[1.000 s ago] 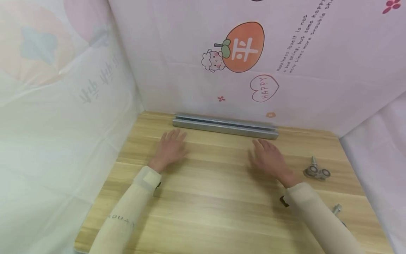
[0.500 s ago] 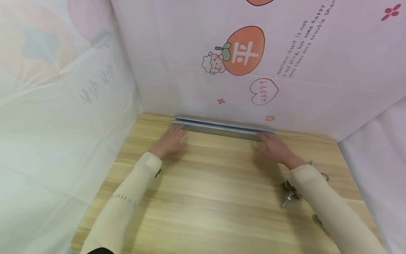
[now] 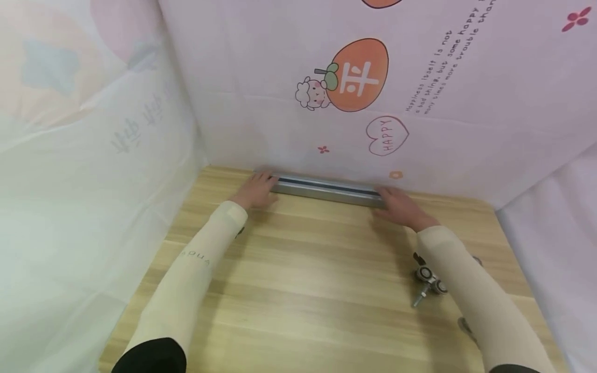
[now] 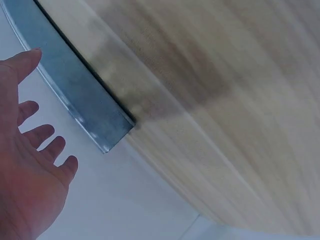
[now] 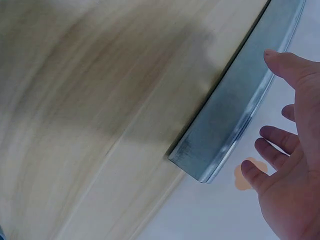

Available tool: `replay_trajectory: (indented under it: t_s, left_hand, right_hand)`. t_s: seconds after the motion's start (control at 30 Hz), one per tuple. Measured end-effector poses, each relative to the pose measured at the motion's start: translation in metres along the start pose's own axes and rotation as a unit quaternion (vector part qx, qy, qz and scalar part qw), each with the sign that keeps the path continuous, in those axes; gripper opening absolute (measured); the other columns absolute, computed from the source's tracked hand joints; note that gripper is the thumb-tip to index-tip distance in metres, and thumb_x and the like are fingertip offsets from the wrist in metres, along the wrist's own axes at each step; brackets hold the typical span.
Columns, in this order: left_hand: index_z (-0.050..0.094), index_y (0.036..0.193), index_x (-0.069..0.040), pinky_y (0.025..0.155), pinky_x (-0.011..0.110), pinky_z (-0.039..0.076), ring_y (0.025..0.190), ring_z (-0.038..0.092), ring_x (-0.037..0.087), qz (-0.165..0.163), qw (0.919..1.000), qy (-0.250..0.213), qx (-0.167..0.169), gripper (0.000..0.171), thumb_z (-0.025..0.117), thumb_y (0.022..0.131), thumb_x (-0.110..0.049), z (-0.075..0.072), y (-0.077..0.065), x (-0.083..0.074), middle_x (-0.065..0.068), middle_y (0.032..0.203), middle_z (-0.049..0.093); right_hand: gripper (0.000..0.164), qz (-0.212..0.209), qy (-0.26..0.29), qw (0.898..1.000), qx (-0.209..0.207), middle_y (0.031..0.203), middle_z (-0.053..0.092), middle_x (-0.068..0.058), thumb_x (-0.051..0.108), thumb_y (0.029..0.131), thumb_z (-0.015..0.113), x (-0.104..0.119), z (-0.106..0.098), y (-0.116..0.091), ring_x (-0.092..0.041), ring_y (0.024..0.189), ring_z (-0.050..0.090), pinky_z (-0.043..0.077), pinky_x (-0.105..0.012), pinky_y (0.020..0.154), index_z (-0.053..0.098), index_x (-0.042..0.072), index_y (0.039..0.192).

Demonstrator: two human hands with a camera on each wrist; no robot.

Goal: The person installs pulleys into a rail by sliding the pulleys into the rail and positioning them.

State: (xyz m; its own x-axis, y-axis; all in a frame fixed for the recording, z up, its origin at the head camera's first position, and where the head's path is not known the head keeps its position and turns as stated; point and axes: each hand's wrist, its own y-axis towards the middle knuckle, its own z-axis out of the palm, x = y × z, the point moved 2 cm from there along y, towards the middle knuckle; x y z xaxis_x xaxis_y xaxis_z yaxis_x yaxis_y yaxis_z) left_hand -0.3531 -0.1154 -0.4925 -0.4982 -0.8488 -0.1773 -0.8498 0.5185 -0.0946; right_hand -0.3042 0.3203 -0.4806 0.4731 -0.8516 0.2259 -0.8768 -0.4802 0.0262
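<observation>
A grey metal channel rail (image 3: 326,195) with a dark slot along its top lies at the table's back edge. My left hand (image 3: 255,191) reaches over its left end, fingers above the top and thumb in front. At the right end, my right hand (image 3: 400,208) is placed much the same way. In the left wrist view, the thumb (image 4: 31,61) overlaps the rail's long edge, with the other fingers spread loosely beyond it. The right wrist view shows the right thumb (image 5: 280,61) across the rail's edge and the remaining fingers slightly bent, apart from the metal.
A roller trolley (image 3: 431,281) with a bolt lies beside my right forearm. Parts of other metal pieces (image 3: 466,327) show around that sleeve. White printed cloth (image 3: 280,129) hangs behind the wooden table (image 3: 303,290) and along both sides.
Both hands have moved forward from the bare wood in front of the rail to over its two ends. The roller trolley by my right forearm has come into view from behind the sleeve.
</observation>
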Motion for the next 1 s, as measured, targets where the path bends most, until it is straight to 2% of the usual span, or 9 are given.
replay_trajectory:
  t_s: [0.2,0.47,0.6,0.77,0.83,1.0]
  left_hand:
    - [0.033,0.163,-0.003,0.130,0.058,0.020,0.158,0.026,0.042,-0.006,1.0000,-0.003,-0.003,0.077,0.069,0.104,-0.036,0.002,0.018,0.006,0.023,0.169,0.031]
    - [0.031,0.165,-0.005,0.131,0.054,0.021,0.160,0.023,0.039,-0.017,0.9994,0.030,0.009,0.076,0.064,0.106,-0.040,0.012,0.036,0.009,0.021,0.171,0.029]
    - [0.025,0.167,-0.006,0.131,0.054,0.017,0.161,0.018,0.038,-0.035,0.9987,0.023,0.028,0.077,0.062,0.107,-0.038,0.012,0.036,0.003,0.019,0.173,0.024]
    - [0.017,0.169,-0.008,0.132,0.057,0.011,0.163,0.011,0.036,-0.053,0.9975,-0.002,0.048,0.079,0.059,0.108,-0.035,0.018,0.039,0.003,0.018,0.176,0.016]
    - [0.017,0.169,-0.006,0.131,0.060,0.012,0.162,0.012,0.038,-0.051,0.9977,0.000,0.044,0.079,0.060,0.108,-0.034,0.023,0.044,0.007,0.019,0.175,0.017]
    - [0.019,0.168,-0.006,0.131,0.060,0.013,0.162,0.015,0.036,-0.062,0.9975,0.000,0.034,0.078,0.062,0.108,-0.030,0.023,0.046,0.010,0.017,0.174,0.021]
  right_hand:
    - [0.074,0.036,0.027,0.999,0.029,0.152,0.043,-0.041,0.018,0.096,0.078,-0.011,0.004,0.014,-0.058,0.140,0.041,0.032,-0.067,0.121,0.041,-0.012,0.152]
    - [0.078,0.049,0.048,0.997,0.046,0.156,0.039,-0.040,0.017,0.096,0.078,-0.017,0.010,0.027,-0.059,0.144,0.037,0.029,-0.068,0.122,0.037,-0.010,0.156]
    - [0.082,0.041,0.051,0.997,0.042,0.157,0.038,-0.040,0.017,0.094,0.081,-0.024,0.019,0.033,-0.059,0.144,0.036,0.028,-0.069,0.122,0.035,-0.010,0.157]
    - [0.083,0.041,0.047,0.998,0.033,0.154,0.041,-0.042,0.019,0.091,0.084,-0.031,0.028,0.035,-0.061,0.140,0.040,0.032,-0.070,0.119,0.038,-0.011,0.154]
    - [0.083,0.043,0.040,0.998,0.025,0.151,0.044,-0.042,0.019,0.090,0.085,-0.031,0.030,0.035,-0.061,0.137,0.043,0.034,-0.070,0.118,0.039,-0.011,0.153]
    - [0.081,0.033,0.022,0.999,0.011,0.145,0.049,-0.043,0.016,0.089,0.086,-0.031,0.030,0.035,-0.061,0.131,0.049,0.038,-0.070,0.114,0.042,-0.011,0.151]
